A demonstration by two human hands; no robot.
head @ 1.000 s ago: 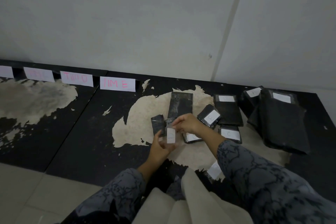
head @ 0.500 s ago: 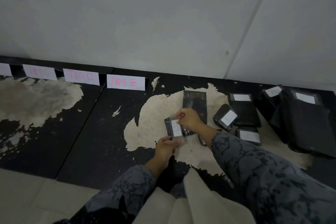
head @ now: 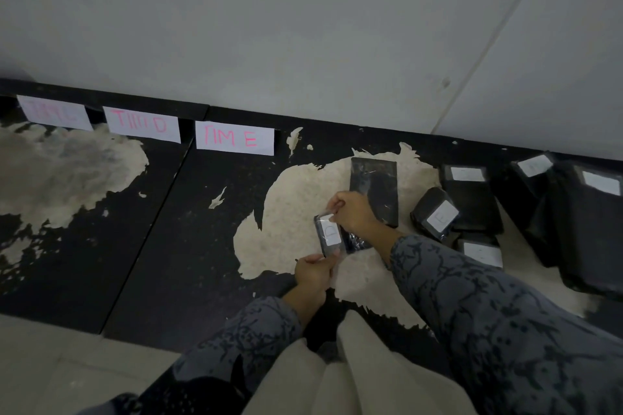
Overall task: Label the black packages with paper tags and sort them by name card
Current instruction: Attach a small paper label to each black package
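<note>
While the left hand (head: 312,271) pinches the small package's (head: 328,235) near end on the floor and the right hand (head: 354,212) pinches its tape, the D tag (head: 329,232) should be pressed flat

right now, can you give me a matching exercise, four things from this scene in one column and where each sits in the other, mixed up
Things:
1. TIM E card
2. small package with D tag
3. package with E tag
4. long untagged package

Places:
a. right of the right hand
b. held between both hands
c. against the wall base
d. flat beyond the right hand

Pairs: 1-c, 2-b, 3-a, 4-d
</note>
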